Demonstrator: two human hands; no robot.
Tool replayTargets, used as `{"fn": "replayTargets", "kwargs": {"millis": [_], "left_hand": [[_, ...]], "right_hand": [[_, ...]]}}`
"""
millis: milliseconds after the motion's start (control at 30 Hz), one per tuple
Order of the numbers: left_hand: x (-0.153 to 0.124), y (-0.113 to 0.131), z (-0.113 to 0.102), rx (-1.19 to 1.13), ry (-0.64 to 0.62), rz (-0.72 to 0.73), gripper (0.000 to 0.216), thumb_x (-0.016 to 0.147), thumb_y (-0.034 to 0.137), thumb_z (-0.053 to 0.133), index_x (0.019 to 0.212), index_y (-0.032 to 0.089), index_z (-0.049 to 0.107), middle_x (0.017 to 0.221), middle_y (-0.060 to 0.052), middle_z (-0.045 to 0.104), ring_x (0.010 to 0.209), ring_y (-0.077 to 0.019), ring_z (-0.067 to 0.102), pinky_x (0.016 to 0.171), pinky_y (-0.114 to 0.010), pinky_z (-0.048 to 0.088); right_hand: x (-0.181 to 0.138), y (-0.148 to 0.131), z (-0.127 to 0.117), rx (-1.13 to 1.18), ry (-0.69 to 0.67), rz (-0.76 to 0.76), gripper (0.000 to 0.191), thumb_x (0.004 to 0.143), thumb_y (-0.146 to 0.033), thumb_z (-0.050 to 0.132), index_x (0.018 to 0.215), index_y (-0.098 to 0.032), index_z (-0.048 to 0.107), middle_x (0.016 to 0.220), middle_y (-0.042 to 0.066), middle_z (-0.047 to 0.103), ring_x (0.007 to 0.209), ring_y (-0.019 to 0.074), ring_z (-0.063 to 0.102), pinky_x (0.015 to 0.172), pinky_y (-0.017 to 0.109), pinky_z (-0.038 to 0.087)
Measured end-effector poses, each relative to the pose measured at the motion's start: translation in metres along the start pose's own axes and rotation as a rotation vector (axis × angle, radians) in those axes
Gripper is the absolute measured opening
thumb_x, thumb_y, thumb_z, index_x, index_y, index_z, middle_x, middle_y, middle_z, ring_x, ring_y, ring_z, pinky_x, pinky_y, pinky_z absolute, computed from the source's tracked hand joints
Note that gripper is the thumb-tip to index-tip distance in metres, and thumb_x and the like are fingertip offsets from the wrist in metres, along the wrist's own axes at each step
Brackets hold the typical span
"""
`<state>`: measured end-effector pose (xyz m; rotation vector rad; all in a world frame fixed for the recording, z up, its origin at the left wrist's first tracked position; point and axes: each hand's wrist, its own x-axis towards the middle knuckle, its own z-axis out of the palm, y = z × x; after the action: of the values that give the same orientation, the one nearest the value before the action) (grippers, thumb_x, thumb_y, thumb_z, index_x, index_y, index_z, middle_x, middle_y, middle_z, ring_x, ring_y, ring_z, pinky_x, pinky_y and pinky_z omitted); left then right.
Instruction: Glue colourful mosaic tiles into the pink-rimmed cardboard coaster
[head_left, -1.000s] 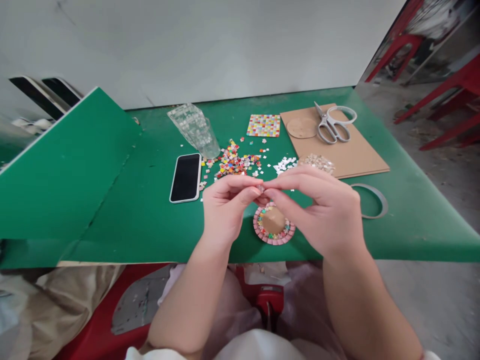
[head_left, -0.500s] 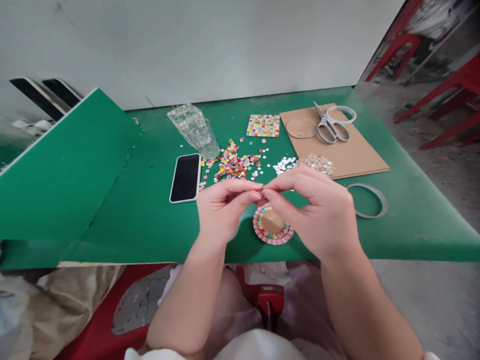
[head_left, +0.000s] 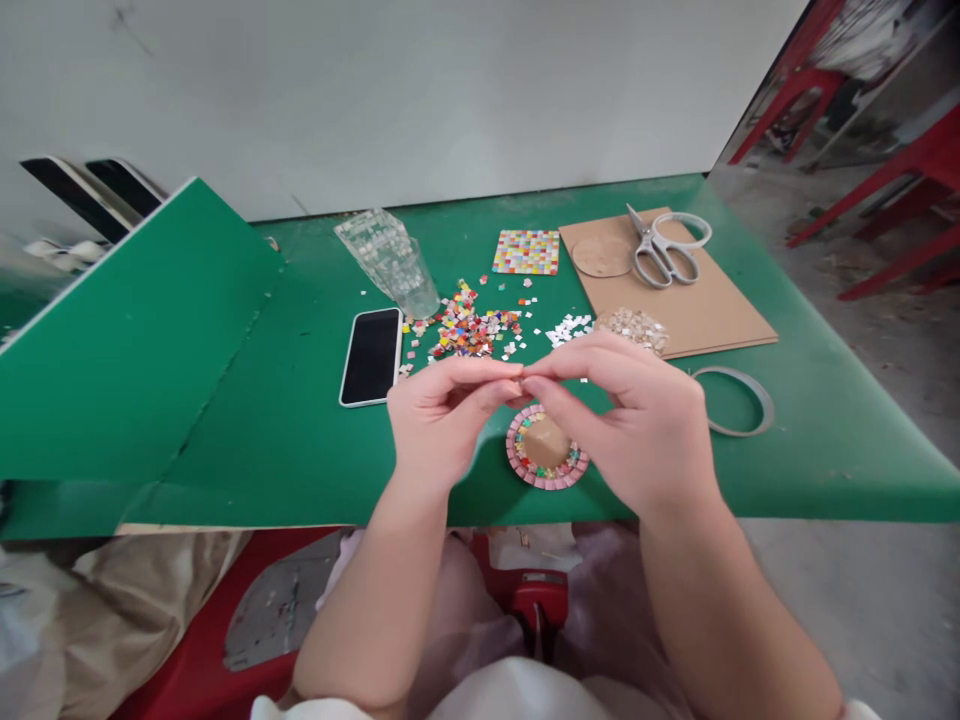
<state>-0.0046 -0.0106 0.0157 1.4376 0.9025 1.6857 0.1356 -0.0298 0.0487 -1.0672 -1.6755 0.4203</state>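
Note:
My left hand (head_left: 454, 410) and my right hand (head_left: 615, 415) meet fingertip to fingertip above the green table. Both are closed in a pinch, and whatever sits between the fingertips is too small and hidden to name. Just below them lies a round brown disc (head_left: 547, 443) edged with a ring of pink tiles and an inner ring of multicoloured ones; my right hand covers part of its right side. Beyond my fingers spreads a pile of small coloured mosaic tiles (head_left: 471, 322). White tiles (head_left: 570, 329) and a heap of beige pieces (head_left: 636, 328) lie to its right.
A phone (head_left: 371, 357) lies left of the tiles, near a clear tile-patterned container (head_left: 390, 262). A mosaic square (head_left: 526, 252) is at the back. Scissors (head_left: 667, 255) rest on brown boards (head_left: 724, 310), with a tape ring (head_left: 766, 410) in front. A green panel (head_left: 135, 340) stands at left.
Both hands have shifted very slightly left, still pinched together. The other things on the table stay in place.

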Motion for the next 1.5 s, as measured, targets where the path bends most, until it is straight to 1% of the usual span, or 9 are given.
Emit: {"fn": "replayTargets", "kwargs": {"millis": [200,367,467,600,733,867,1067,1267,1500], "left_hand": [[-0.002,-0.002,0.001,0.119,0.017,0.021,0.008,0.068,0.021,0.074,0.076,0.023,0.073,0.066,0.003,0.071,0.057,-0.0106,0.066,0.058,-0.021,0.056],[-0.001,-0.005,0.001,0.168,0.037,0.029,0.008,0.068,0.021,0.074,0.075,0.023,0.073,0.067,0.003,0.072,0.057,-0.0096,0.065,0.057,-0.020,0.055],[0.000,-0.008,0.001,0.105,0.035,0.010,0.006,0.068,0.022,0.074,0.074,0.023,0.072,0.067,0.003,0.072,0.057,-0.0090,0.066,0.056,-0.018,0.055],[0.000,-0.011,0.002,0.015,0.030,-0.024,0.006,0.069,0.021,0.073,0.075,0.022,0.072,0.066,0.003,0.071,0.057,-0.0099,0.066,0.055,-0.019,0.055],[0.000,-0.011,0.001,-0.013,0.014,-0.022,0.010,0.069,0.018,0.073,0.078,0.023,0.072,0.068,0.003,0.072,0.058,-0.0103,0.066,0.056,-0.021,0.056],[-0.001,-0.009,0.002,0.006,-0.010,-0.011,0.014,0.068,0.016,0.074,0.079,0.025,0.073,0.070,0.004,0.073,0.058,-0.0095,0.066,0.058,-0.020,0.056],[-0.002,-0.009,0.002,0.044,-0.009,-0.007,0.014,0.067,0.017,0.075,0.078,0.025,0.074,0.072,0.003,0.073,0.060,-0.0097,0.067,0.059,-0.019,0.056],[-0.002,-0.008,0.003,0.039,-0.009,0.029,0.021,0.067,0.011,0.074,0.079,0.028,0.074,0.074,0.006,0.074,0.064,-0.0084,0.068,0.062,-0.015,0.056],[-0.002,-0.007,0.001,0.135,0.003,-0.008,0.014,0.065,0.016,0.075,0.076,0.024,0.074,0.070,0.004,0.073,0.058,-0.0098,0.067,0.058,-0.018,0.056]], "right_hand": [[0.001,0.005,0.003,-0.035,0.004,-0.020,0.012,0.079,-0.012,0.058,0.072,-0.021,0.063,0.072,0.000,0.065,0.070,0.0120,0.059,0.064,0.025,0.048],[0.000,0.011,0.010,0.055,-0.001,0.073,0.010,0.078,-0.012,0.056,0.072,-0.020,0.060,0.072,-0.001,0.061,0.069,0.0114,0.059,0.065,0.025,0.050],[-0.001,0.015,0.012,0.234,-0.015,0.158,0.007,0.080,-0.015,0.056,0.083,-0.020,0.059,0.078,-0.001,0.061,0.072,0.0108,0.060,0.066,0.025,0.053],[-0.002,0.016,0.008,0.332,0.027,0.147,0.025,0.081,-0.013,0.053,0.103,-0.025,0.053,0.083,-0.002,0.057,0.079,0.0108,0.060,0.071,0.027,0.054],[-0.002,0.014,0.005,0.267,-0.021,0.022,0.038,0.078,-0.006,0.052,0.109,-0.028,0.048,0.088,-0.002,0.057,0.082,0.0115,0.059,0.077,0.031,0.053],[-0.002,0.013,0.005,0.147,-0.074,-0.075,0.041,0.077,-0.003,0.052,0.110,-0.026,0.047,0.087,-0.002,0.058,0.078,0.0117,0.058,0.077,0.033,0.052],[-0.002,0.014,0.003,0.018,-0.065,-0.121,0.039,0.079,-0.004,0.052,0.111,-0.024,0.047,0.084,-0.002,0.059,0.077,0.0124,0.058,0.076,0.034,0.050],[-0.003,0.013,0.003,-0.052,-0.055,-0.160,0.038,0.079,-0.005,0.052,0.111,-0.024,0.047,0.084,-0.002,0.061,0.076,0.0128,0.059,0.073,0.032,0.051],[-0.002,0.010,0.006,-0.173,-0.004,-0.189,0.034,0.079,-0.007,0.052,0.108,-0.024,0.048,0.078,-0.003,0.062,0.072,0.0125,0.060,0.070,0.030,0.051]]}}
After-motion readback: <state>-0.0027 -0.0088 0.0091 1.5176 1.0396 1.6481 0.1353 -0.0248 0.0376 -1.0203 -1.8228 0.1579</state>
